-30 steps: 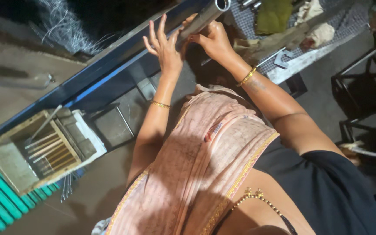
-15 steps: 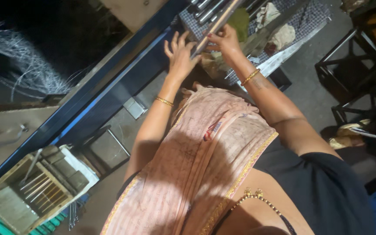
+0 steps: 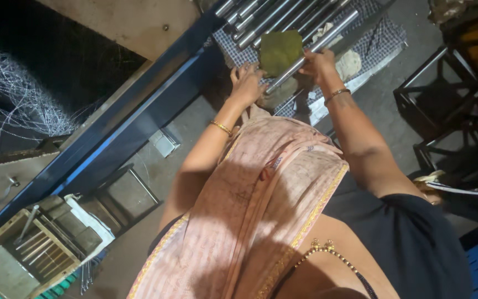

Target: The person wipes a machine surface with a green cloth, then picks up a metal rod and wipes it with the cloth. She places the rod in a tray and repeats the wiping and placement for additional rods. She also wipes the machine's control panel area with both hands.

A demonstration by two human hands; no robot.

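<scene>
My right hand (image 3: 319,63) is closed around a long shiny metal rod (image 3: 336,30) that slants across the work table. My left hand (image 3: 247,83) lies with fingers apart on the checkered cloth (image 3: 385,39), beside the rod's lower end and touching nothing else that I can make out. A green cloth pad (image 3: 279,51) sits between my hands, under the rod. Several more metal rods (image 3: 261,19) lie side by side on the cloth beyond it. Both wrists wear gold bangles.
A blue steel beam (image 3: 139,122) runs diagonally on the left. A wooden crate with thin rods (image 3: 34,249) stands at the lower left. A tangle of wire (image 3: 23,94) lies at the far left. Dark metal frames (image 3: 443,111) stand on the right, with crumpled rags (image 3: 349,63) by the table edge.
The rod has come down from a raised tilt onto the table by the green pad. My left hand, spread in the air before, now rests on the cloth. The view has shifted toward the table.
</scene>
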